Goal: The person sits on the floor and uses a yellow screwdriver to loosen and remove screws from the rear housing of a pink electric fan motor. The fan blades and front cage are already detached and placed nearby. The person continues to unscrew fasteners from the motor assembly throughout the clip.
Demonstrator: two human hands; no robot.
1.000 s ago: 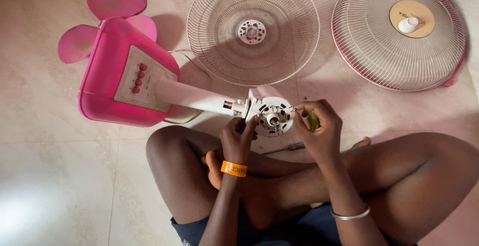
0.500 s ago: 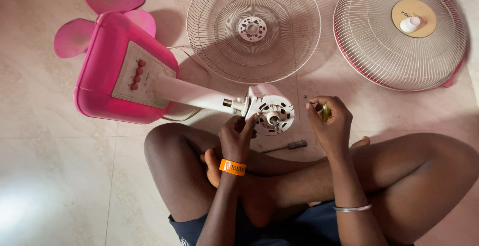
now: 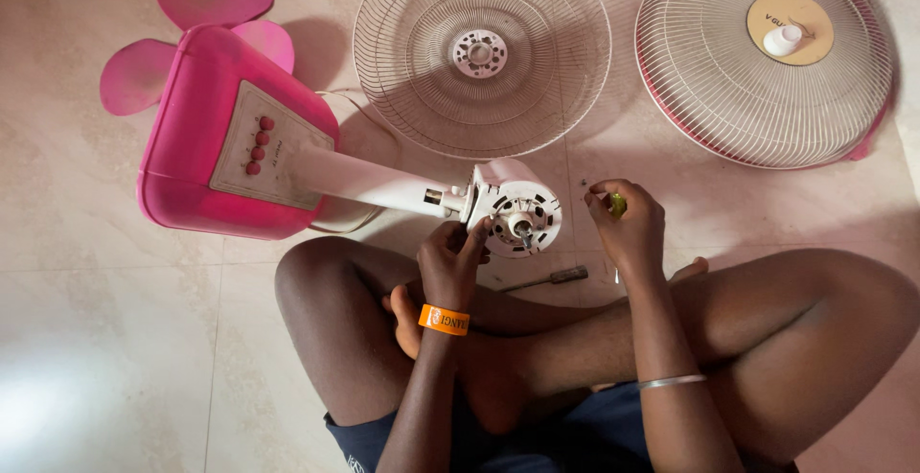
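The left hand (image 3: 450, 260) gripped the white motor housing (image 3: 517, 207) of the pink fan (image 3: 216, 138) lying on the floor (image 3: 105, 339). The right hand (image 3: 628, 229), just beside the housing, closed its grip on a green-handled screwdriver (image 3: 618, 205). Another screwdriver (image 3: 556, 276) lay between them.

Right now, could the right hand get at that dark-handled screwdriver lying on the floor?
Probably yes. The screwdriver lies uncovered just below the right hand, but that hand is shut on a green-handled tool.
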